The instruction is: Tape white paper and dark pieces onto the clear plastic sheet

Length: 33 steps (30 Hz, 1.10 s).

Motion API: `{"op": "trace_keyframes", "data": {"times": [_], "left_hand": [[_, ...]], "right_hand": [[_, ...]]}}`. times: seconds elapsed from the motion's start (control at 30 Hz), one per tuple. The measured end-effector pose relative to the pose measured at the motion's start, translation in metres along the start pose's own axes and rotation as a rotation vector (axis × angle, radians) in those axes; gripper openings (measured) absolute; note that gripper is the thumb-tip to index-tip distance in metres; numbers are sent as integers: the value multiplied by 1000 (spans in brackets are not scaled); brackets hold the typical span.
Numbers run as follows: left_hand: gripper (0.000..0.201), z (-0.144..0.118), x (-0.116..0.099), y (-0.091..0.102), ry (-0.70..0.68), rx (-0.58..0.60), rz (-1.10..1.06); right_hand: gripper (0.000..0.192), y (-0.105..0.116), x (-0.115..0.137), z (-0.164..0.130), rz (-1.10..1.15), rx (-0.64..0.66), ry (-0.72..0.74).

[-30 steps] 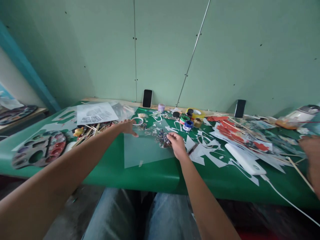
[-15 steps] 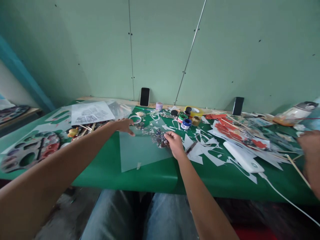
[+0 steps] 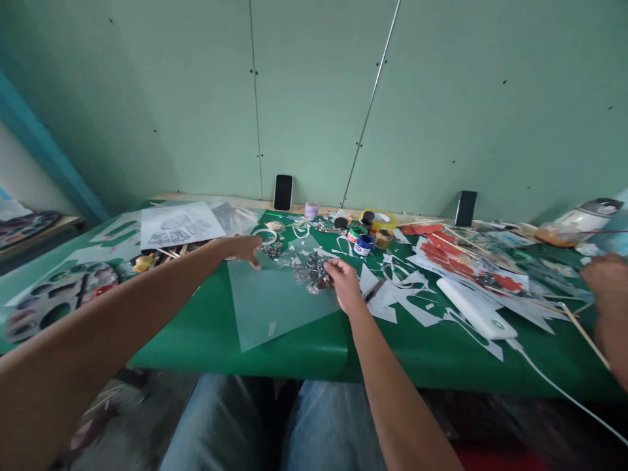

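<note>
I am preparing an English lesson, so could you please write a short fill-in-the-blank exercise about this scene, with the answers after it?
1. While the left hand is near the white ring, the ____ hand pinches a dark patterned piece.
2. Two phones lean against the ____.
3. The tabletop is coloured ____.

Missing words: right; wall; green.
</note>
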<state>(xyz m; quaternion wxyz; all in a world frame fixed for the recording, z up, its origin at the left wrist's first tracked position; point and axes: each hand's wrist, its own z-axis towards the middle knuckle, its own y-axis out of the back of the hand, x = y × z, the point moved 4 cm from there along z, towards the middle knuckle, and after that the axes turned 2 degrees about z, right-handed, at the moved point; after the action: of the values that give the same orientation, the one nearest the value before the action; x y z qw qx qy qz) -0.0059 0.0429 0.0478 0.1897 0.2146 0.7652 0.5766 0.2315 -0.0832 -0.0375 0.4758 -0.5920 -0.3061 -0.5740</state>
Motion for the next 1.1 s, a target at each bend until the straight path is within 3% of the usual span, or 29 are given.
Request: {"op": "trace_keyframes", "data": {"times": [0.1, 0.2, 0.33, 0.53, 0.87, 1.1], "left_hand": [[47, -3, -11, 17, -26, 9, -23], [28, -12, -23, 46, -32, 38, -44], [28, -31, -39, 94, -20, -1, -29], [27, -65, -59, 147, 70, -150, -34], [35, -108, -71, 178, 95, -382, 21], [35, -112, -45, 184, 154, -501, 15]], "right_hand": [[36, 5, 4, 0, 55, -55, 5], [35, 11, 6, 0, 114, -131, 19], [38, 18, 10, 1, 216, -243, 88], [38, 19, 16, 0, 309, -237, 137], [40, 18, 15, -3, 327, -280, 80], [42, 18, 16, -3, 299, -256, 75]]}}
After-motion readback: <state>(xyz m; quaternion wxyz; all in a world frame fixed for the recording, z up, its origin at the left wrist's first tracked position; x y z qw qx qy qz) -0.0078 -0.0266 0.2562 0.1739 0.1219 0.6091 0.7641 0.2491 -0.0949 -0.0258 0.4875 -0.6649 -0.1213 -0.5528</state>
